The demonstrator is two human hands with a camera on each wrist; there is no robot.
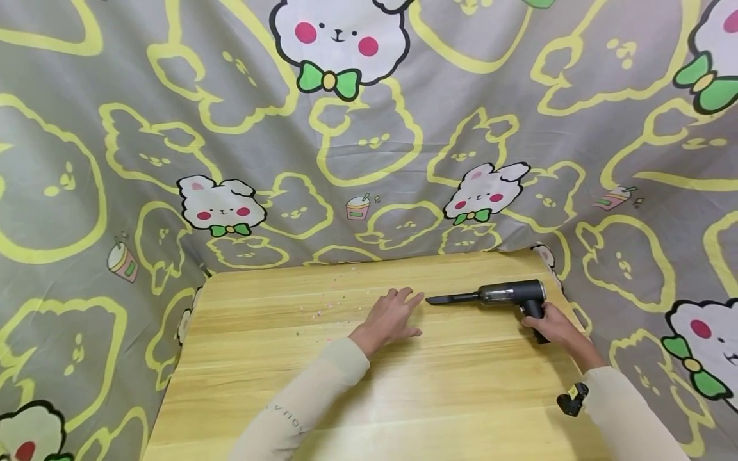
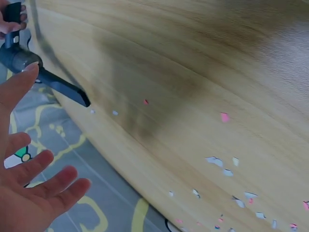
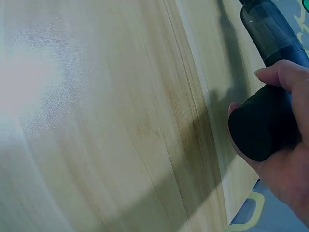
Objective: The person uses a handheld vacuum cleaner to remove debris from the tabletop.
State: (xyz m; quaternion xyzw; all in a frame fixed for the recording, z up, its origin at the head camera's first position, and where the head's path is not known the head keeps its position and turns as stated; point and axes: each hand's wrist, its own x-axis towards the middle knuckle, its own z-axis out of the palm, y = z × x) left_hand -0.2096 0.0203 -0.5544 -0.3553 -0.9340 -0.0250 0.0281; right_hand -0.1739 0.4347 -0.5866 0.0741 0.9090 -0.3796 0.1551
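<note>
A black handheld vacuum cleaner (image 1: 510, 293) with a long flat nozzle and a clear dust chamber is held up over the right side of the table. My right hand (image 1: 555, 325) grips its handle (image 3: 263, 125), with the nozzle pointing left. My left hand (image 1: 392, 317) hovers just left of the nozzle tip, its fingers spread and holding nothing. In the left wrist view, white and pink paper scraps (image 2: 224, 117) lie scattered on the wood. The same scraps (image 1: 319, 312) appear left of my left hand in the head view.
The light wooden table (image 1: 242, 384) ends at a grey patterned curtain (image 1: 357, 160) that hangs behind it and along both sides. A small black device (image 1: 572, 400) is strapped at the right wrist.
</note>
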